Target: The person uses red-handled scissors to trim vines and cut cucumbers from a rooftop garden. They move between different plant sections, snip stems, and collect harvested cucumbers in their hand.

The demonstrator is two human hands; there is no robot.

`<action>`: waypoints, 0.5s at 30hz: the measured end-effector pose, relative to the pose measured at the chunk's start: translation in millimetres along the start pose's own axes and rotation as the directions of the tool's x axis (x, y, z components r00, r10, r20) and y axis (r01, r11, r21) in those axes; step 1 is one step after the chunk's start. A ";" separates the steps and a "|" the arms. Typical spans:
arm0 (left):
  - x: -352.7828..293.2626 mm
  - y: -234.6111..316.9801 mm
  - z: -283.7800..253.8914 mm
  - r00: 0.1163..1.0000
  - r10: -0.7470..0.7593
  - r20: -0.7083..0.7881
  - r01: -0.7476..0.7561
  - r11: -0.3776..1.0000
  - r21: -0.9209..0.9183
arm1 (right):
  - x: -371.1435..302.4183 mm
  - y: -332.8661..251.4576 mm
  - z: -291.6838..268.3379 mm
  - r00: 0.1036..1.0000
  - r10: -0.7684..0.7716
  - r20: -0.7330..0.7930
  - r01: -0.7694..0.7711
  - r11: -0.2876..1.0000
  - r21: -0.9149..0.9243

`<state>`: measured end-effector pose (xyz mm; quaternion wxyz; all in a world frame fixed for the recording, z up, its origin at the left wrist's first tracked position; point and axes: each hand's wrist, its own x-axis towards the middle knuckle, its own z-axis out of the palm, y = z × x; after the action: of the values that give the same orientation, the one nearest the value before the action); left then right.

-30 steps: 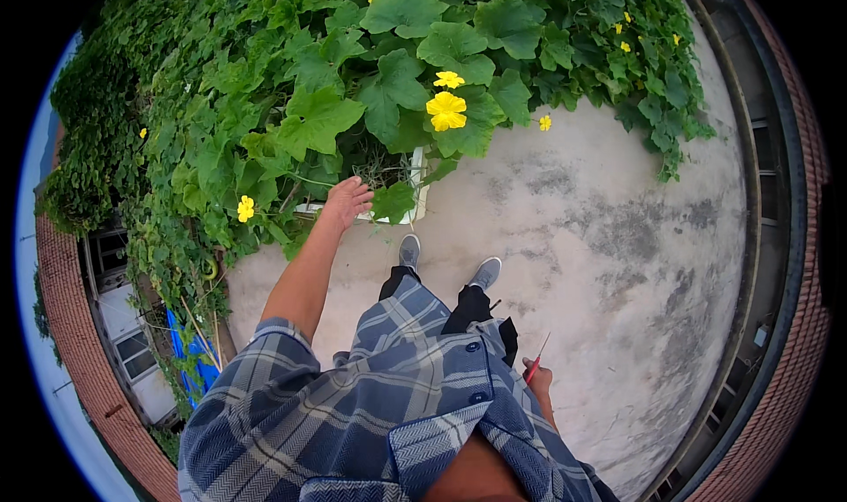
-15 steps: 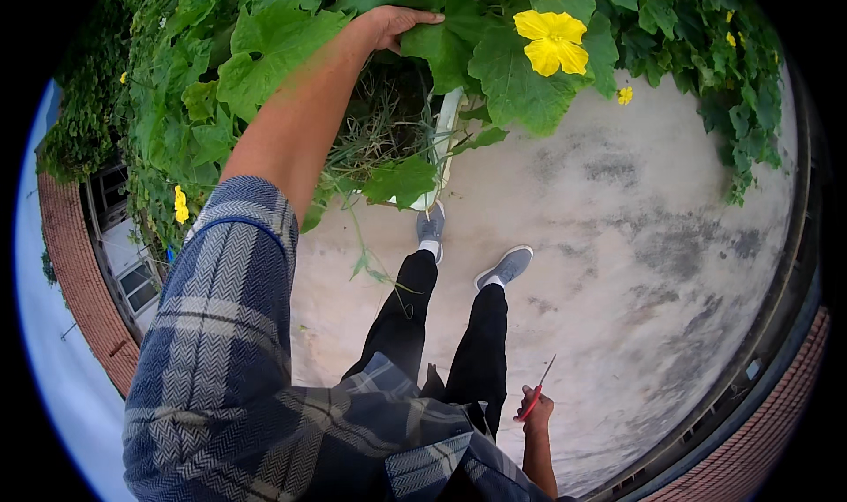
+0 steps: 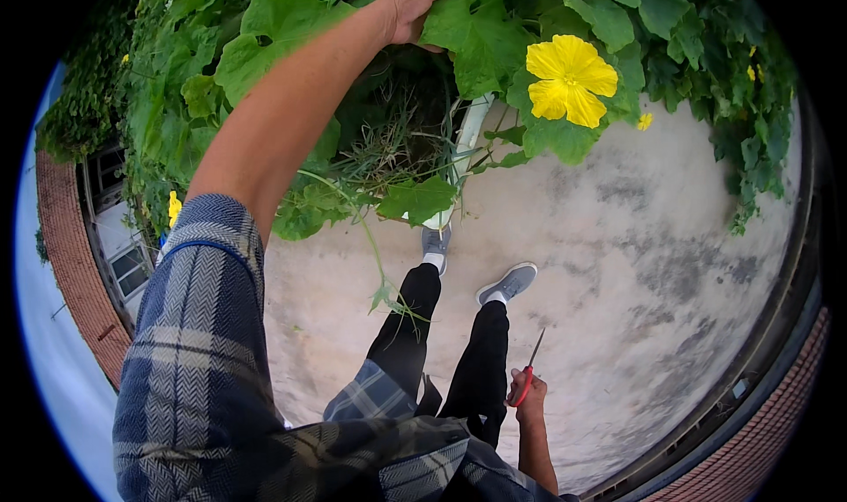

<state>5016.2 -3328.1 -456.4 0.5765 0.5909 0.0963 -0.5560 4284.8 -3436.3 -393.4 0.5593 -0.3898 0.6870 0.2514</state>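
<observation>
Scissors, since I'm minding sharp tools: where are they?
In the head view, the red-handled scissors are low, right of centre, in the right hand, just right of the black trousers.

Outdoor daylight, soft & even, fairly brt. Pale sky [image 3: 48, 325] at left; concrete floor [image 3: 618, 290] well lit, dk shadow under far leaves [image 3: 481, 43]. Yellow flower [image 3: 572, 80] v. vivid. L forearm [image 3: 282, 123] edge slightly blurry. Fisheye: roof [image 3: 763, 418] at right bends, corners blk, bluish fringe at left rim.
</observation>
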 end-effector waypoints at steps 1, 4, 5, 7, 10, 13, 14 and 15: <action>-10.7 -2.5 4.6 1.000 0.017 -0.004 -0.017 1.000 0.005 | 0.1 -2.5 3.0 1.000 0.006 -0.005 -0.006 1.000 0.003; -29.3 -28.5 32.9 0.993 -0.021 -0.118 0.010 0.996 -0.094 | -2.7 2.5 -7.0 0.999 0.033 -0.011 -0.033 0.999 -0.013; -34.3 -41.8 49.7 0.988 -0.004 -0.156 -0.008 0.997 -0.075 | -3.1 5.1 -8.7 0.999 0.039 -0.015 -0.039 0.999 -0.012; -44.9 -68.9 73.8 0.973 -0.014 -0.232 -0.004 0.997 -0.079 | -5.7 7.8 -15.1 0.998 0.051 -0.028 -0.052 0.999 -0.006; -42.3 -114.1 73.7 0.958 0.000 -0.288 -0.028 0.995 -0.093 | -8.8 8.8 -27.2 0.998 0.045 -0.032 -0.045 0.999 0.006; -58.6 -123.9 66.1 0.856 0.357 -0.374 -0.157 0.868 0.471 | -19.1 5.9 -37.5 1.000 0.013 -0.025 -0.013 1.000 0.015; -60.5 -128.9 46.2 0.809 0.510 -0.292 -0.192 0.698 0.690 | -19.4 7.0 -44.0 1.000 0.011 -0.027 -0.011 1.000 0.009; -78.5 -97.5 45.4 0.830 0.453 -0.326 -0.067 0.661 0.747 | -21.3 13.4 -46.6 0.999 0.019 -0.039 -0.018 1.000 0.024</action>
<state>4889.3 -3291.6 -439.3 0.3367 0.8929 -0.0720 -0.2902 4248.7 -3459.7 -362.5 0.5479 -0.3814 0.7046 0.2407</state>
